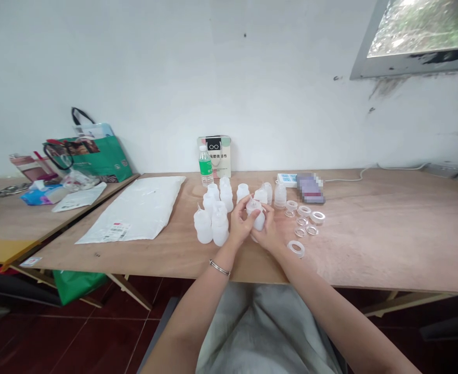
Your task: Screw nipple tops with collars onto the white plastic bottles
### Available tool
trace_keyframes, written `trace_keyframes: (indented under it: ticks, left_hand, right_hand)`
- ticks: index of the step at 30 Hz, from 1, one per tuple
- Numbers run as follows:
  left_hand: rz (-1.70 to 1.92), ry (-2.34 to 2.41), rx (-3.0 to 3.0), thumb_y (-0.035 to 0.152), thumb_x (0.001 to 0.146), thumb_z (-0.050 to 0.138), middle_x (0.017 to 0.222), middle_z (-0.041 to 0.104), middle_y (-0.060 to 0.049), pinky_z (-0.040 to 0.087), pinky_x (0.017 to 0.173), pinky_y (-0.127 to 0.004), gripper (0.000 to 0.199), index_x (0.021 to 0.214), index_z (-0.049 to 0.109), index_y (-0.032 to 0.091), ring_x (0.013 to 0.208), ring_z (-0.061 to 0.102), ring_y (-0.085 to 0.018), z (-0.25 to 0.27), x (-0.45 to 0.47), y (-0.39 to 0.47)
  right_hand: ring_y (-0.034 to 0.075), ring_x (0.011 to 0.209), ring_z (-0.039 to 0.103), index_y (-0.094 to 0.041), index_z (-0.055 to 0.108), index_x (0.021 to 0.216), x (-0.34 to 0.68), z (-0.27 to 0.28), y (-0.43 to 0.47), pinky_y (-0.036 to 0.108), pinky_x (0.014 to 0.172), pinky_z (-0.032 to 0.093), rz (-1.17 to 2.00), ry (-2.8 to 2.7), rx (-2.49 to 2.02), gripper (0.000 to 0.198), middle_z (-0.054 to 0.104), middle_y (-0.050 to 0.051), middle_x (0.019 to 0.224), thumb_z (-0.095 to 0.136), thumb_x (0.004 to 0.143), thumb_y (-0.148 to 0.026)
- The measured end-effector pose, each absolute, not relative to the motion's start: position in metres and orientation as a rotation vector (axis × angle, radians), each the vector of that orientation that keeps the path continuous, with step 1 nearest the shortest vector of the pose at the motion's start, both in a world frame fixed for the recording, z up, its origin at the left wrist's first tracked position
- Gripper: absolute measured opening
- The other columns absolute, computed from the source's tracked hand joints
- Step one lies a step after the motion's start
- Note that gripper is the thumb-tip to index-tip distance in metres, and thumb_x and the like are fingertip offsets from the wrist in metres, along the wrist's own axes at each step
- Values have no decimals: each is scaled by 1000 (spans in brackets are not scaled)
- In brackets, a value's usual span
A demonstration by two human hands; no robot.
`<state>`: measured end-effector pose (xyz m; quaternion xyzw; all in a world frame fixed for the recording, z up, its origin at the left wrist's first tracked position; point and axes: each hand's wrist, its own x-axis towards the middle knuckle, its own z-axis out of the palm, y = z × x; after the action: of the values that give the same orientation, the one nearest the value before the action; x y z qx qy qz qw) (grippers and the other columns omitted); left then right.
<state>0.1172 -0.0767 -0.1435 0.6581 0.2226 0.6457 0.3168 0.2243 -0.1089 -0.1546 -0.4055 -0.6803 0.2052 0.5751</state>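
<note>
My left hand and right hand together pinch a small, translucent white plastic bottle. Clear, round plastic rings lie near it, to the right.

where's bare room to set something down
Widest: brown wooden tabletop right of the clear plastic rings. Smaller: the strip between the flat white plastic mailer and translucent white plastic bottles. Crowded: around the left hand and right hand, between bottles and rings.

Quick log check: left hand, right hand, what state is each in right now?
Left hand: closed, holding a white plastic bottle.
Right hand: closed on the same bottle, from its other side.
</note>
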Motion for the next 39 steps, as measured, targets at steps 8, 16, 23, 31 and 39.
trace_keyframes:
  ticks: [8, 16, 23, 31, 39]
  left_hand:
    - [1535, 508, 1647, 35, 92, 57, 111, 63, -8, 54, 84, -41, 29, 113, 59, 14, 96, 63, -20, -139, 112, -82]
    - [1480, 462, 1576, 34, 92, 58, 112, 63, -8, 53, 85, -42, 31, 116, 58, 15, 97, 63, -21, -139, 111, -84]
    - [1431, 420, 1480, 42, 94, 52, 114, 62, -9, 52, 87, -43, 35, 116, 58, 15, 100, 62, -21, -143, 113, -82]
    - [1493, 432, 1391, 41, 94, 51, 114, 61, -9, 53, 84, -42, 40, 126, 50, 17, 94, 63, -20, -140, 115, -84]
    - [1500, 447, 1408, 35, 89, 61, 120, 59, -9, 49, 91, -45, 40, 124, 53, 17, 103, 60, -23, -140, 117, -86]
  right_hand:
    - [30, 116, 59, -20, 28, 134, 224, -154, -110, 49, 95, 51, 539, -1594, -895, 73, 52, 20, 131, 66, 73, -28]
    - [31, 125, 51, -20, 27, 135, 222, -151, -113, 49, 102, 45, 527, -1599, -868, 76, 40, 19, 141, 66, 70, -26]
    - [31, 131, 43, -18, 27, 135, 222, -146, -115, 51, 108, 37, 572, -1587, -877, 79, 41, 20, 138, 69, 70, -28]
    - [29, 125, 50, -23, 23, 141, 224, -146, -118, 48, 103, 44, 588, -1563, -868, 80, 42, 17, 140, 67, 75, -35]
    - [30, 123, 51, -22, 24, 139, 225, -148, -117, 51, 102, 44, 550, -1564, -872, 81, 43, 18, 137, 69, 73, -34]
